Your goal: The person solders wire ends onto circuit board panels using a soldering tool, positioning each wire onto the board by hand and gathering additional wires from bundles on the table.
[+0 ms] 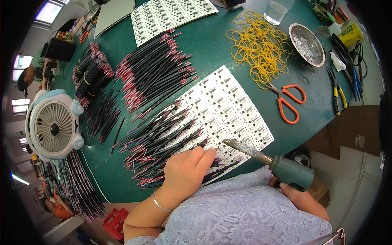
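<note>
A white printed circuit board panel (241, 110) lies on the green table, with many black-sheathed wires (159, 143) spread over its left part. My left hand (188, 169) is closed low over the board's near edge, thumb and fingers pinched on a wire mostly hidden by the hand. A soldering iron (292, 171) with a dark green handle is in my right hand (288, 190), which is partly hidden below the handle. The iron's metal tip hangs over the board, just right of my left fingers and apart from them.
Beyond the board lie stacked wires (155, 73), yellow rubber bands (261, 45) and another board panel (171, 16). Orange-handled cutters (292, 102), a metal dish (307, 45) and yellow-black pliers (337, 92) are on the right. A white fan (53, 124) stands left. Other people sit in the left background.
</note>
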Available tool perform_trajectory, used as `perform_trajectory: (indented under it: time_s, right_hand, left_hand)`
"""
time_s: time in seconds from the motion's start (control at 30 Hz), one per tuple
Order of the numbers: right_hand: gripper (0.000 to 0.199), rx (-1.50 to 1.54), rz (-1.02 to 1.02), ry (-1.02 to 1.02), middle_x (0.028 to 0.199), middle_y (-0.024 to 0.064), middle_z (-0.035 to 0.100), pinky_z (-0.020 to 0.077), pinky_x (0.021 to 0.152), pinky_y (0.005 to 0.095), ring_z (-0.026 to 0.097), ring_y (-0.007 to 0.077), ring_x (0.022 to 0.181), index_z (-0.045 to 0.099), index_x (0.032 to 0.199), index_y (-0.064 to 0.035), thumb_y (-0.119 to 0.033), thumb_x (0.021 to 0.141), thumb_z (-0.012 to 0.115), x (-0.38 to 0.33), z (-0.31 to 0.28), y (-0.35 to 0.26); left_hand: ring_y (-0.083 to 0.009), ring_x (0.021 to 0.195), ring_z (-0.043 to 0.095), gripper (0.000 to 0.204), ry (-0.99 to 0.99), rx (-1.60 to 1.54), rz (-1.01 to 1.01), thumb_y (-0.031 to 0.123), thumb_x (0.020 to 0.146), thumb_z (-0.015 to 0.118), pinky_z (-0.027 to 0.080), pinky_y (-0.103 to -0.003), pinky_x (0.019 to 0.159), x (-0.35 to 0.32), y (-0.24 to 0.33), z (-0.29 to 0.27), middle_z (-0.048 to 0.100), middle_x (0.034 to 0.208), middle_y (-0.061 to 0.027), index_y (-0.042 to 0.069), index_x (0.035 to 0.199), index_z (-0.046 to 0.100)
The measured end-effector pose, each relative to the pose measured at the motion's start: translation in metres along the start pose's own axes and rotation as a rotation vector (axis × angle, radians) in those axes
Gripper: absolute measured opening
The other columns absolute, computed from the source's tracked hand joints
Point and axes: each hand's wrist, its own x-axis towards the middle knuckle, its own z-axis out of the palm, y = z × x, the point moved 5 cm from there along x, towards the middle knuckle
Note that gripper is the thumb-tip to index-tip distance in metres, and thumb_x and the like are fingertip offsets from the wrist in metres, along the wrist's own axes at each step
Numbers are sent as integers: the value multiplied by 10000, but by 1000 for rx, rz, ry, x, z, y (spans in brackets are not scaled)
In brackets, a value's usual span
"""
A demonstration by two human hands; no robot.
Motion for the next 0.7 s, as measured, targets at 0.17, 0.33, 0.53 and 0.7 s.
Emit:
perform_trajectory:
  time_s: [0.17,0.33,0.53,0.7]
  right_hand:
    - [299,-311,-177,-88,804,94,614,489,594,314,618,188,616,575,1075,6,-212,871,596,8,4,-6]
    - [227,-358,-283,-70,813,85,626,499,598,326,626,187,610,605,1020,7,-149,855,584,18,9,-15]
    - [177,-466,-304,-41,864,97,665,517,664,335,642,246,705,658,930,-24,-110,779,626,18,7,-15]
    - [173,-561,-323,-35,843,98,675,523,683,337,645,276,721,680,878,-40,-95,716,652,16,8,-12]
  left_hand:
    - [-173,547,526,292,21,-7,3,124,721,604,415,-301,469,-1,-3,3,486,725,-36,45,1001,626]
    - [-169,543,524,293,-6,-19,-5,118,721,607,418,-300,469,-1,-5,3,478,730,-37,38,1002,624]
    - [-161,536,520,275,-29,-19,-4,117,744,606,417,-293,465,1,-5,1,461,728,-38,38,1007,615]
    - [-218,555,527,454,-46,-49,-69,38,529,712,427,-332,487,3,-3,0,495,734,-49,77,975,639]
